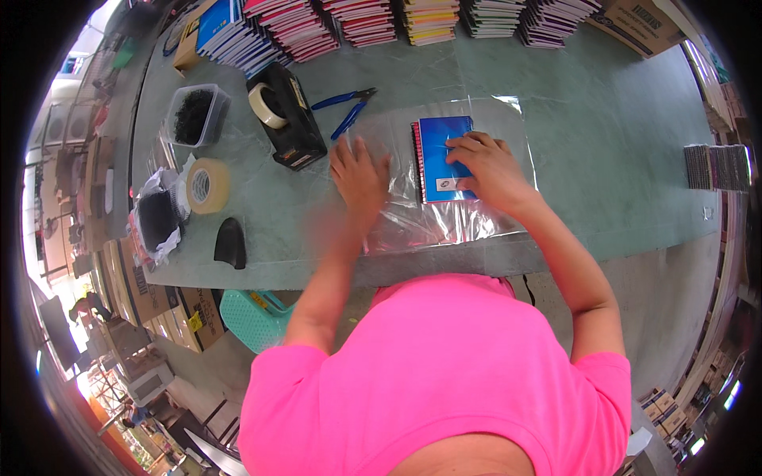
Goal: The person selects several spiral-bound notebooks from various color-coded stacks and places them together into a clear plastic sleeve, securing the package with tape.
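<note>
A blue spiral-bound notebook (432, 143) lies on a sheet of clear plastic (500, 222) on the green table. Its coil runs down the left side, and a small white label sits low on the cover. My right hand (492, 170) rests on the notebook's right part, thumb and fingers apart on the cover. At the left of the plastic, my left hand (361, 178) lies flat with its fingers spread, holding nothing. The left forearm is blurred. Just beyond that hand are blue-handled cutters (345, 99) and a black tape dispenser (290, 119).
Stacks of notebooks (361, 20) line the far edge, with a cardboard box (635, 28) at far right. Left are a plastic tub (198, 115) of dark pieces, a tape roll (209, 186) and a black curved piece (230, 243). A dark stack (714, 168) stands at right.
</note>
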Available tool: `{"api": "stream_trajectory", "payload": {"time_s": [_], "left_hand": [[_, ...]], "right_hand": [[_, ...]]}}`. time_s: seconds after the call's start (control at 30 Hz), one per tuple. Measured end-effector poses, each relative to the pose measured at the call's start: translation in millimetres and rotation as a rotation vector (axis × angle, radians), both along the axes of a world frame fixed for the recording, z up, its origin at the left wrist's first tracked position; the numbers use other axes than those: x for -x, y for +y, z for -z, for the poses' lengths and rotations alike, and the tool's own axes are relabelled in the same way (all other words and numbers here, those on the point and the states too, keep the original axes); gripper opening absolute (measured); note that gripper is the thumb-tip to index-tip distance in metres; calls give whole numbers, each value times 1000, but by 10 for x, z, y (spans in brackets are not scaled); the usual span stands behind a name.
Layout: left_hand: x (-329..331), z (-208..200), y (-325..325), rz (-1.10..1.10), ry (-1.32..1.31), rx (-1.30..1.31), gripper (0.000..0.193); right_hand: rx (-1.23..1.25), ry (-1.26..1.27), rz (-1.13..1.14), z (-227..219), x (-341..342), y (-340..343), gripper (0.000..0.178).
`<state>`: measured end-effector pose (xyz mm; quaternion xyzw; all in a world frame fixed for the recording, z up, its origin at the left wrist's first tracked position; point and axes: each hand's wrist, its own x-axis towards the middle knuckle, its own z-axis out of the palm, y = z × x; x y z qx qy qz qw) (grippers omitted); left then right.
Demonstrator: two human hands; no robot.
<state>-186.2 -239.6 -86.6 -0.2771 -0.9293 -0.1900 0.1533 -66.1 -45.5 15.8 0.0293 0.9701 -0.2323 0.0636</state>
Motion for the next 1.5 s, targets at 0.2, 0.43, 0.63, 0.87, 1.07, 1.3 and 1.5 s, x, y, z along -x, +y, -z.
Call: {"api": "stream_trajectory", "payload": {"time_s": [0.2, 0.43, 0.63, 0.87, 1.07, 1.3, 1.5], "left_hand": [[-303, -220, -42, 99, 12, -83, 47], [-364, -385, -372, -329, -1130, -837, 56], [-195, -694, -256, -262, -1448, -830, 32], [-175, -876, 295, 370, -744, -107, 29], [-348, -850, 678, 421, -686, 311, 26], [-375, -908, 738, 452, -677, 363, 30], [-364, -1010, 644, 473, -848, 362, 36]], "right_hand": [[-76, 28, -51, 5, 12, -69, 65], [-80, 98, -117, 162, 39, 57, 73], [-81, 68, -166, 166, 82, 144, 77], [41, 204, -212, 414, 73, 224, 80], [361, 359, -208, 758, 161, 171, 85], [415, 513, -131, 596, 164, 90, 76], [-117, 509, -100, 395, 55, 0, 51]]}}
